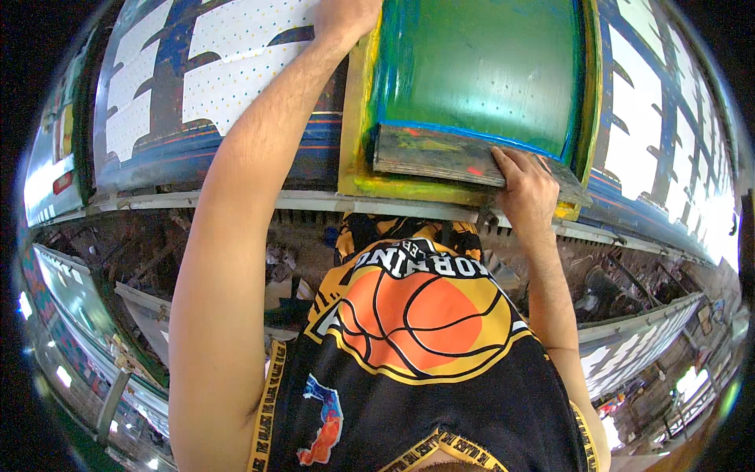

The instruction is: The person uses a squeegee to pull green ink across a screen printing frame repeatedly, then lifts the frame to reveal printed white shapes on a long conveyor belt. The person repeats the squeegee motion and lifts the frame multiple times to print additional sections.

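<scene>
A screen printing frame (359, 130) with yellow-stained edges and a green mesh (480, 67) lies in front of me on the long table. My left hand (346, 17) is at the far part of the frame's left side, closed on it; the picture's top edge cuts off some of the fingers. Across the near end of the mesh rests a wide wooden squeegee (432, 153), stained with paint. My right hand (531, 185) grips the squeegee right of its middle, fingers over its upper edge. Blue ink (472, 134) lines the squeegee's far edge and the mesh's sides.
White cut fabric pieces (232, 75) with small coloured dots lie on the table left of the frame. More white pieces (633, 106) lie to the right. A pale rail (307, 202) runs along the table's near edge. Behind me, other long tables (641, 342) stand above a littered floor.
</scene>
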The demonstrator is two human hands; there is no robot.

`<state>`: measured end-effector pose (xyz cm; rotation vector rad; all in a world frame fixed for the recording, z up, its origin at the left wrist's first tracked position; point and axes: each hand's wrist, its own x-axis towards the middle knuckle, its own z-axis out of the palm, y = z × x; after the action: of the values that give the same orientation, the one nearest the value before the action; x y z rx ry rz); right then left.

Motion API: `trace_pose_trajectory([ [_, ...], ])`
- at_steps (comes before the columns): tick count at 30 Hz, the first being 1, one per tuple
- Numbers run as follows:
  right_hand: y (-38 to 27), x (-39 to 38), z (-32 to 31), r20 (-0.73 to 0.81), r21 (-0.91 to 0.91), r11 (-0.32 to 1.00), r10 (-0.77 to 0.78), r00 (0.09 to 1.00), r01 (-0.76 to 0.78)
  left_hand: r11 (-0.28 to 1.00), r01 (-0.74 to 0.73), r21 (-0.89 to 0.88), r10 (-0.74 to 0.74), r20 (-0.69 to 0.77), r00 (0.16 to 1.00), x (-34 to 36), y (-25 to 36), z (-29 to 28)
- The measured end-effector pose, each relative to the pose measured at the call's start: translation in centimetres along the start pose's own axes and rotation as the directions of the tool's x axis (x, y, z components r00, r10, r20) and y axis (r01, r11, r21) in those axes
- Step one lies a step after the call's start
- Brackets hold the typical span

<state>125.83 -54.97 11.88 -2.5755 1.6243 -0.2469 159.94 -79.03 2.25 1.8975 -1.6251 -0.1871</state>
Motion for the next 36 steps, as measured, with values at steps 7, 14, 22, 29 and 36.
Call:
trace_pose_trajectory([
  [7, 4.7, 11.8, 1.5, -0.042, -0.136, 0.989, 0.056, 0.998, -0.061, 0.989, 0.12, -0.087, -0.116, 0.045, 0.992, 1.3, -0.3, -0.7],
  [14, 12.7, 28.4, 2.0, -0.059, -0.209, 0.977, 0.016, 0.998, -0.028, 0.998, 0.07, 0.009, -0.07, 0.034, 0.997, 1.3, 0.7, -1.4],
  [22, 19.5, 43.9, 2.3, -0.083, -0.259, 0.966, -0.025, 0.996, 0.002, 0.987, 0.124, 0.099, -0.129, 0.043, 0.991, 0.9, 2.0, -2.2],
  [29, 23.5, 50.3, -1.3, 0.016, -0.283, 0.957, -0.06, 0.998, 0.062, 0.988, 0.081, 0.135, -0.084, 0.016, 0.996, 0.8, 1.8, -1.9],
  [36, 25.4, 52.7, 0.6, 0.015, -0.232, 0.967, -0.106, 0.994, 0.107, 0.989, 0.094, 0.113, -0.096, 0.013, 0.995, 0.9, 1.6, -1.8],
])
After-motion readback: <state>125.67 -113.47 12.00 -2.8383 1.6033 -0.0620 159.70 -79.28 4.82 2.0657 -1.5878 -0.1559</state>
